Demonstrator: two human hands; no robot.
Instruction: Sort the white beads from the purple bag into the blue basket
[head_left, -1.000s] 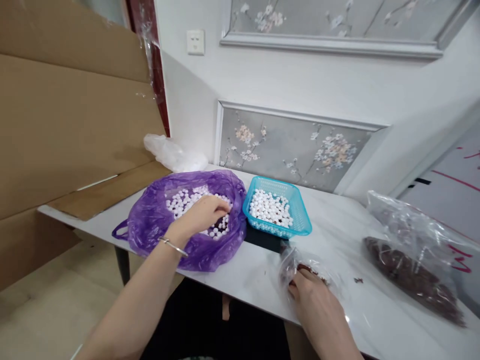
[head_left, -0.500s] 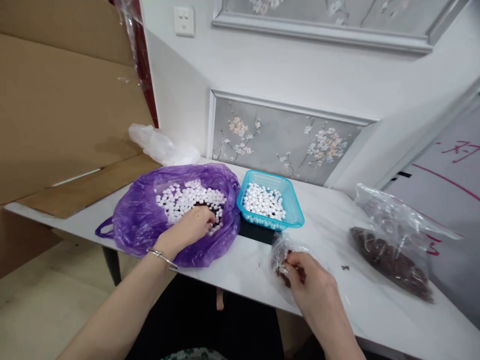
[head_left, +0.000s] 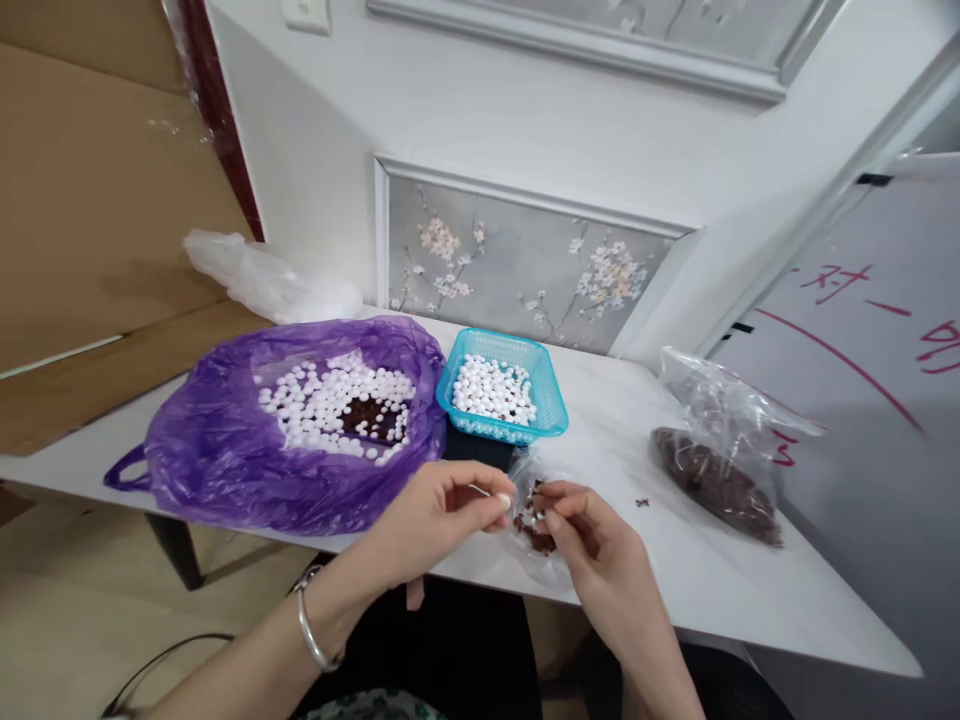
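The left hand [head_left: 442, 515], pinching a white bead [head_left: 503, 500], meets the right hand [head_left: 592, 535] gripping a small clear bag [head_left: 534, 520] of dark bits near the table's [head_left: 750, 580] edge, apparently mid-assembly, calling for careful alignment.

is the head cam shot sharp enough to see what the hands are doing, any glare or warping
Head view: soft, even daylight, no hard shadows; the left hand and right hand are slightly blurred, so what the fingers pinch is unclear. Mild sheen on the purple bag and the clear bag. The table edge and wall lines tilt and bow, wide-lens distortion.
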